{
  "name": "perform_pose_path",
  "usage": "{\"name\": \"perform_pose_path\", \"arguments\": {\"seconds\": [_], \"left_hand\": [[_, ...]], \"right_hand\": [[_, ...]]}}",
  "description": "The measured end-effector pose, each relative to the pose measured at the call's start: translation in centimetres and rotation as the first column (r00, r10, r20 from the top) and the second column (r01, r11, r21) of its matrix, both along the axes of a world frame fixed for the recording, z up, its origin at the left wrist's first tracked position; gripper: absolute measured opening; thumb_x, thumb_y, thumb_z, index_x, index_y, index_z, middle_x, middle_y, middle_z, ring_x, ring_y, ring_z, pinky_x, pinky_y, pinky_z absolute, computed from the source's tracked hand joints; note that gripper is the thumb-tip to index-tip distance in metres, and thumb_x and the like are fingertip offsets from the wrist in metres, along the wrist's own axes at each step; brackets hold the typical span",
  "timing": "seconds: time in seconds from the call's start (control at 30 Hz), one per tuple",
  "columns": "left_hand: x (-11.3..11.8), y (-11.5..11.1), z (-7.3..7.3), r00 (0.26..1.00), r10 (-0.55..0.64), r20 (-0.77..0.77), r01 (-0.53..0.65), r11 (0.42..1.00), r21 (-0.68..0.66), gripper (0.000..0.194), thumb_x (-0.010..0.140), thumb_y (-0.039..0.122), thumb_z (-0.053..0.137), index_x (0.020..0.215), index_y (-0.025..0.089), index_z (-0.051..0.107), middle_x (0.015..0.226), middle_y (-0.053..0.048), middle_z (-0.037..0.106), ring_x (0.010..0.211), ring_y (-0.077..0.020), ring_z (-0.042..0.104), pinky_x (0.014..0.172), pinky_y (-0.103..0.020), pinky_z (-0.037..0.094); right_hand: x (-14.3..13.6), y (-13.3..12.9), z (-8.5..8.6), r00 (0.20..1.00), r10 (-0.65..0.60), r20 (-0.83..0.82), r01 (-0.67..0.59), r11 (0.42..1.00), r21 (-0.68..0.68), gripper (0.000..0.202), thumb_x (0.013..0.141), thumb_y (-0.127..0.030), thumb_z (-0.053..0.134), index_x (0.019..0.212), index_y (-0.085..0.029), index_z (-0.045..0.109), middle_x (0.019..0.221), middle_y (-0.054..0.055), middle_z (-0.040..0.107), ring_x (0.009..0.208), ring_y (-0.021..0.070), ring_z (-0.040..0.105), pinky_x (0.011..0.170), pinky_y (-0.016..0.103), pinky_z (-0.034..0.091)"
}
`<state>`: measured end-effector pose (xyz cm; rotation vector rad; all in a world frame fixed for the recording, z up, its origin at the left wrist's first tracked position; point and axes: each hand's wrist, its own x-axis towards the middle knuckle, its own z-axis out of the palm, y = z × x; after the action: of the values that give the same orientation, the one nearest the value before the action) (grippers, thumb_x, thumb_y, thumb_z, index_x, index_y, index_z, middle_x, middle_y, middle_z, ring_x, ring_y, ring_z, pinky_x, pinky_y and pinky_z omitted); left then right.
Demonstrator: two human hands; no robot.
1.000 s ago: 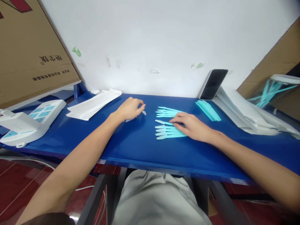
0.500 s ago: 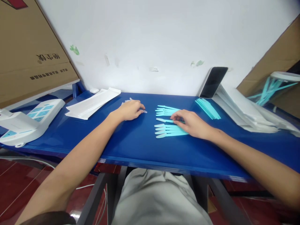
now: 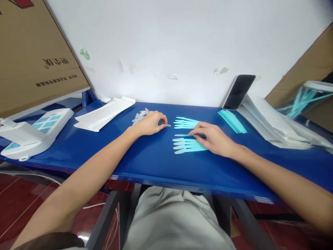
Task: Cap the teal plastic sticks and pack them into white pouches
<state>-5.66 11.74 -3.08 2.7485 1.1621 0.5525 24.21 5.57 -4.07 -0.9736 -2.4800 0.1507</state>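
My left hand (image 3: 154, 123) pinches a small translucent plastic cap (image 3: 168, 125), its tip pointing right. Behind that hand lies a pile of similar translucent caps (image 3: 139, 116), partly hidden by it. Between the thumb and fingers of my right hand (image 3: 212, 137) is a turquoise eyebrow razor (image 3: 183, 135), turned edge-on with its blade end toward the left. Several turquoise razors lie side by side above it (image 3: 185, 122), and another row of razors (image 3: 188, 146) lies below; my right hand covers parts of both rows.
Further right are a stack of turquoise razors (image 3: 232, 121), a leaning phone (image 3: 239, 92), white plastic sleeves (image 3: 275, 128) and a clear tub of turquoise sticks (image 3: 299, 100). On the left lie white packets (image 3: 105, 114), a white-and-blue device (image 3: 39, 133) and a cardboard box (image 3: 39, 59).
My left hand has moved right, away from the cap pile, with a cap in its fingers. My right hand has turned the razor from flat to edge-on.
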Motion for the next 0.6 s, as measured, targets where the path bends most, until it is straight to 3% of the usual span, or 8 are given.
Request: {"name": "perform_pose_path", "arguments": {"seconds": [0.27, 0.6], "left_hand": [[1.0, -0.6, 0.0, 0.979, 0.012, 0.204, -0.005, 0.999, -0.035, 0.01, 0.088, 0.026, 0.072, 0.089, 0.017, 0.078, 0.077, -0.003, 0.076, 0.072, -0.0172, 0.07, 0.08, -0.03, 0.051], [0.6, -0.3, -0.3, 0.98, -0.001, 0.2, -0.008, 0.999, 0.046, 0.01, 0.091, 0.023, 0.066, 0.092, 0.018, 0.075, 0.087, -0.003, 0.079, 0.076, -0.0173, 0.072, 0.074, -0.028, 0.052]], "right_hand": [[0.1, -0.5, -0.1, 0.984, 0.067, 0.168, -0.083, 0.993, 0.089, 0.038, 0.099, -0.017, 0.048, 0.119, -0.019, 0.08, 0.106, 0.013, 0.071, 0.088, 0.0251, 0.069, 0.074, 0.038, 0.057], [-0.4, -1.2, 0.6, 0.98, 0.1, 0.173, -0.119, 0.988, 0.1, 0.04, 0.1, -0.017, 0.044, 0.124, -0.016, 0.077, 0.116, 0.013, 0.077, 0.105, 0.0286, 0.073, 0.087, 0.043, 0.061]]}}
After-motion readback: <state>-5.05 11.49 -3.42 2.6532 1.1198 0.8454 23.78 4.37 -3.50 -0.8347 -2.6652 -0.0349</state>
